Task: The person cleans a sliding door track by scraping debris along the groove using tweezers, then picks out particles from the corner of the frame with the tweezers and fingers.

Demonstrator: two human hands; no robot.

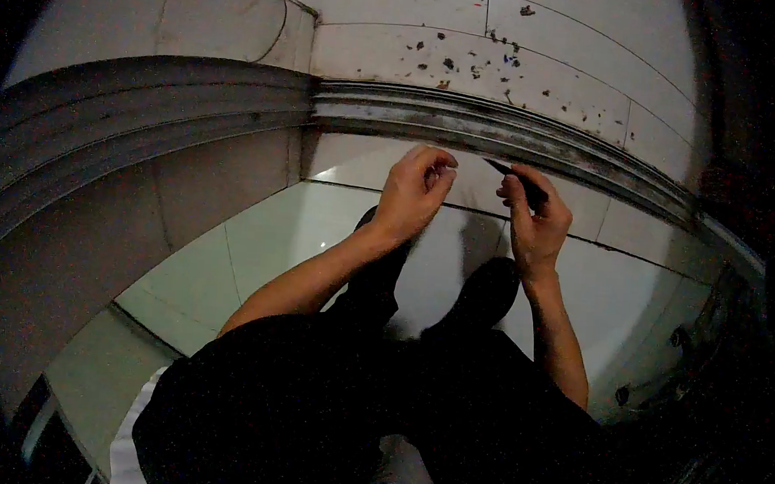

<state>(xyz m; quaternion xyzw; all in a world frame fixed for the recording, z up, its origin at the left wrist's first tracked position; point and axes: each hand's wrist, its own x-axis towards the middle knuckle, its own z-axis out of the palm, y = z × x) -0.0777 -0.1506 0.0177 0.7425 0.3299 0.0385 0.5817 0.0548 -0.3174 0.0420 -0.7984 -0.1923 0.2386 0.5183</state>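
Observation:
My right hand is closed around a thin, dark, pointed tool, whose narrow tip points left toward my other hand. Most of the tool is hidden by the fingers, and its kind does not show. To the left, my left hand has its fingers curled and the thumb brought up to them in a pinch; whatever is between them cannot be made out. Both hands hover just on the near side of a dirty, ridged metal door track. A gap separates the two hands.
Dark crumbs of debris lie scattered over the pale floor tiles beyond the track. At the left, the track's grooves continue up a ridged frame. My dark shoes rest on the near tiles. Deep shadow covers the right side.

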